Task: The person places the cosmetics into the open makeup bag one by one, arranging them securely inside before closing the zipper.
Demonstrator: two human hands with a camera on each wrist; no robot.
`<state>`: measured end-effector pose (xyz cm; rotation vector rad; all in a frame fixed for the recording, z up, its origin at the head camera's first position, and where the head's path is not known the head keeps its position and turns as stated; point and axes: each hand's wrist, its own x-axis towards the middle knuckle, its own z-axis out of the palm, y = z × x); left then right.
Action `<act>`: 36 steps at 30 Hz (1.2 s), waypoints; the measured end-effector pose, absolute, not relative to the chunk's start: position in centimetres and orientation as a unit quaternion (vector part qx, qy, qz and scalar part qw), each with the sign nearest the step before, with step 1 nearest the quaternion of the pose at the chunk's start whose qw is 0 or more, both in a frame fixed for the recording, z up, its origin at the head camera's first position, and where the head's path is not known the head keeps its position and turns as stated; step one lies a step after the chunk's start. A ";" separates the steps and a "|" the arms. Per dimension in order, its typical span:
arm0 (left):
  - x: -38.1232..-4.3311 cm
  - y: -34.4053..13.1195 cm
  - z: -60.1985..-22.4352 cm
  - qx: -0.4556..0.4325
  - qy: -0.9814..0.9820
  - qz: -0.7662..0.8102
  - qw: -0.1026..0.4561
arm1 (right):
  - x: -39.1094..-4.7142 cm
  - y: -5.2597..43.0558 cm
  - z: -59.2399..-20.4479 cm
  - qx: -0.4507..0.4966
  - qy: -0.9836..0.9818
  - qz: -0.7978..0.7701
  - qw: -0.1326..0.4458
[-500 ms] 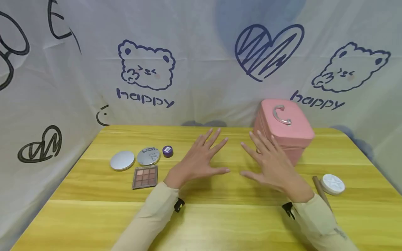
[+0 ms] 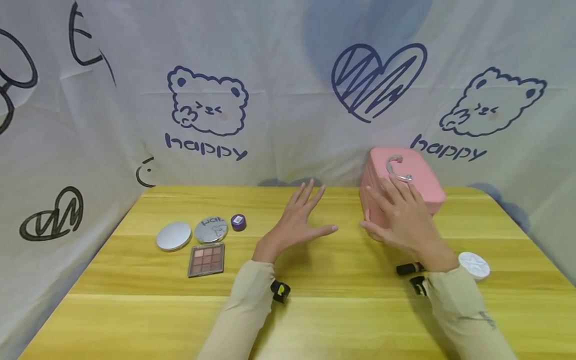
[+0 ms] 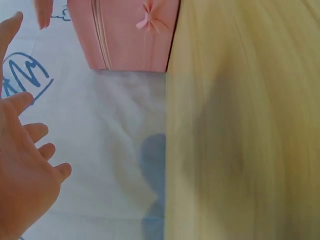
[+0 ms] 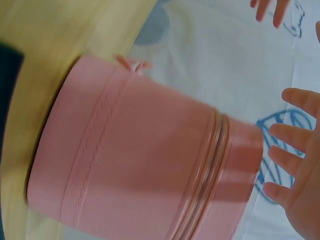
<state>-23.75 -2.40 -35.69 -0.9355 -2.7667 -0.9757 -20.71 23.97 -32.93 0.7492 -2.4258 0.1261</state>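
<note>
My left hand [image 2: 292, 225] hovers above the middle of the table with its fingers spread and holds nothing. Before the pink case [image 2: 427, 175], my right hand [image 2: 407, 225] is raised, fingers extended, overlapping the case's front in the head view. The case has a silver curved handle [image 2: 396, 170] on its lid. In the right wrist view the case's side [image 4: 145, 150] shows a zip below the lid, and the fingertips [image 4: 280, 192] are close to the lid. A pink bow [image 3: 152, 20] on the case appears in the left wrist view.
To the left lie two round silver compacts [image 2: 173, 236], an eyeshadow palette [image 2: 206, 260] and a small purple jar [image 2: 238, 222]. A black-ended tube [image 2: 407, 269] lies by the right wrist, and a round white case [image 2: 474, 266] with a star beyond it. A printed cloth hangs behind.
My right hand has moved forward and right, nearer the pink case. The left hand has shifted slightly right. The black-ended tube has come into view, while the brown stick is now hidden.
</note>
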 end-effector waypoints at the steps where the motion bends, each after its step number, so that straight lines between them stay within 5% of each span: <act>1: -23.9 -2.2 -35.8 -0.298 -0.894 -0.334 0.025 | -20.9 24.2 -32.9 0.277 -0.911 0.053 0.301; 8: -24.7 -0.4 -37.3 -0.269 -0.862 -0.428 -0.040 | -21.4 26.7 -32.4 0.233 -0.913 0.084 0.324; 18: -26.2 2.5 -38.7 -0.200 -0.788 -0.574 -0.100 | -21.8 30.8 -31.6 0.117 -0.945 0.192 0.237; 28: -26.7 6.3 -39.6 -0.037 -0.640 -0.751 -0.160 | -22.6 31.7 -32.6 0.060 -0.946 0.272 0.168; 36: -26.3 9.3 -40.3 0.011 -0.609 -0.775 -0.168 | -23.4 31.6 -33.2 -0.013 -0.864 0.493 0.100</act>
